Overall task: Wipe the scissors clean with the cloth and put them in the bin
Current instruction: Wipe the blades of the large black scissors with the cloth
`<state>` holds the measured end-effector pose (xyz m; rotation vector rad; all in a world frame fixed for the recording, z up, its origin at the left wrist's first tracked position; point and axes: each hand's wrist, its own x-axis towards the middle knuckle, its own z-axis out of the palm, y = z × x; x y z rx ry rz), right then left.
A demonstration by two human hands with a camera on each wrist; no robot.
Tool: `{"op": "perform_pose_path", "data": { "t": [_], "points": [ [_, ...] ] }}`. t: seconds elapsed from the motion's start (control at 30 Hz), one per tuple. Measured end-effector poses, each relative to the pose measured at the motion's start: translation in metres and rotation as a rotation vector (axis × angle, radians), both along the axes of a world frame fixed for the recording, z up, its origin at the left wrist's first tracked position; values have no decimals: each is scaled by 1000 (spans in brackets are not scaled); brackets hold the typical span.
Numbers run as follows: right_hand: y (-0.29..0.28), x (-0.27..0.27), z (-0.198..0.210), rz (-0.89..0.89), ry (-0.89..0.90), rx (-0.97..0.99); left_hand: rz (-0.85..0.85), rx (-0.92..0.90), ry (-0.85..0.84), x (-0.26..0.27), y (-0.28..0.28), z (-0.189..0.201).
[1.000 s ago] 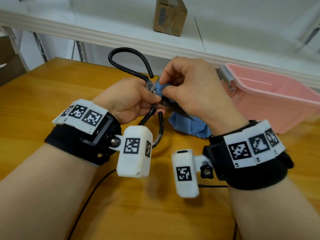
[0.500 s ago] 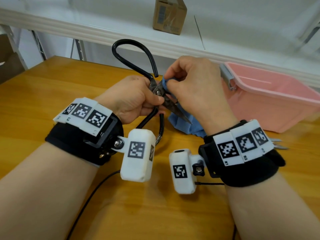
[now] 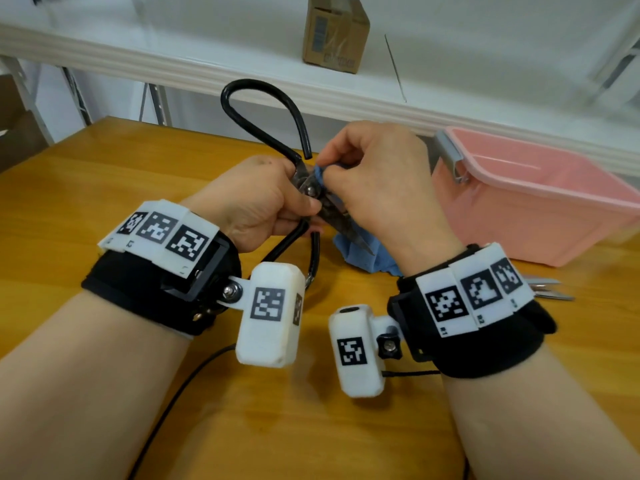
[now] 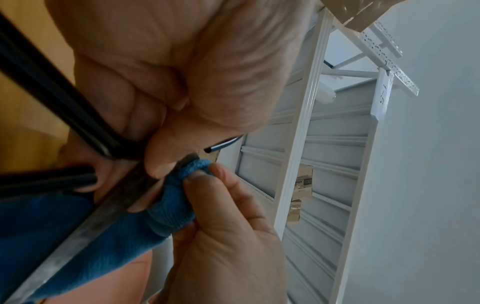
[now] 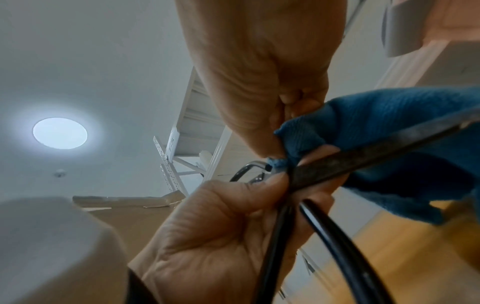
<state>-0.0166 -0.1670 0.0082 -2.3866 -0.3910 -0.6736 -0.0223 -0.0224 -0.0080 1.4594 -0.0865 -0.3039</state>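
Observation:
Black-handled scissors (image 3: pixel 341 225) with dark steel blades are held above the wooden table, blades pointing down to the right. My left hand (image 3: pixel 256 202) grips them at the pivot and handle base (image 5: pixel 283 207). One handle loop (image 3: pixel 263 123) rises upward. My right hand (image 3: pixel 377 178) pinches a blue cloth (image 4: pixel 176 201) against the blade (image 4: pixel 103 214) near the pivot. The rest of the cloth (image 3: pixel 360 252) hangs under the blades. The pink bin (image 3: pixel 540 199) stands on the table to the right.
A second pair of metal scissors (image 3: pixel 547 289) lies on the table behind my right wrist, in front of the bin. A cardboard box (image 3: pixel 334 32) sits on the white shelf (image 3: pixel 207 69) beyond the table. A black cable (image 3: pixel 173 403) runs under my left forearm.
The scissors have tilted so the handle loop stands higher. My right hand has slid the cloth up the blade toward the pivot, uncovering more of the blade tip.

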Motion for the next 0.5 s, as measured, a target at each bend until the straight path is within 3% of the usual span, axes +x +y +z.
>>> {"op": "perform_pose_path", "data": {
  "t": [0.1, 0.17, 0.4, 0.5],
  "points": [
    [-5, 3, 0, -32, -62, 61, -53, -21, 9, -1, -2, 1],
    [-10, 4, 2, -5, -27, 99, -66, -39, 13, -2, -3, 2],
    [-34, 5, 22, 190, 94, 538, -44, -235, 82, -1, 10, 5],
    [-38, 6, 21, 174, 143, 558, -6, -299, 119, -1, 13, 5]
  ]
}}
